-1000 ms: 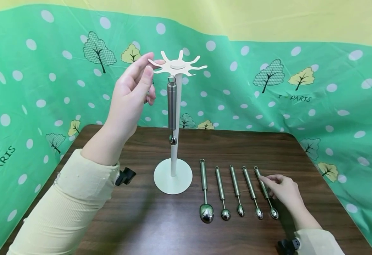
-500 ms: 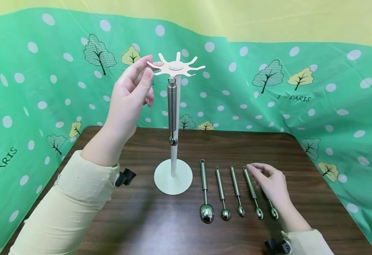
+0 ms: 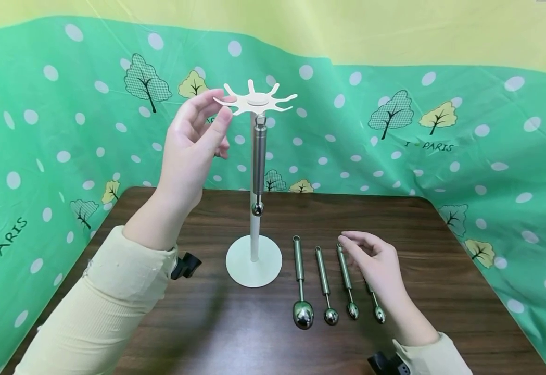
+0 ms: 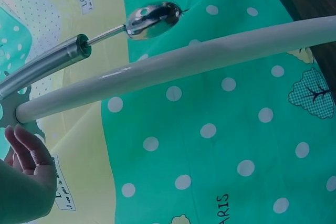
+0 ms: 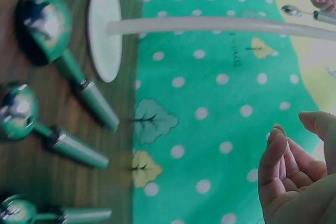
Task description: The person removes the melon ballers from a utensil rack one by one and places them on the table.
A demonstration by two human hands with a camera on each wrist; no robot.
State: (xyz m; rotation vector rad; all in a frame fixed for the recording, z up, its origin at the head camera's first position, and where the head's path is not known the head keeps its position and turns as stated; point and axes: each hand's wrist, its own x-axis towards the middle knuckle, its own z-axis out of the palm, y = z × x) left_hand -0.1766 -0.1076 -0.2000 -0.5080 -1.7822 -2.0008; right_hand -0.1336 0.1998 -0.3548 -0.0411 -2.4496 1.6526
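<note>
My left hand pinches one arm of a white hanging rack, whose top spreads into several thin arms. From one arm hangs a steel scoop, handle up and bowl down; its rounded bowl shows in the left wrist view. My right hand hovers over the row of scoops on the table, thumb and fingertips near the handle end of a small scoop. Nothing lies between its fingers in the right wrist view. The hand covers most of another scoop.
Left of the right hand lie a large scoop and a smaller scoop, handles pointing away. The rack's round base stands on the dark wooden table. A green and yellow patterned cloth hangs behind.
My right hand has moved left along the row of scoops, covering the rightmost one. The rack's top has turned a little, bringing the hanging scoop slightly right in front of the pole.
</note>
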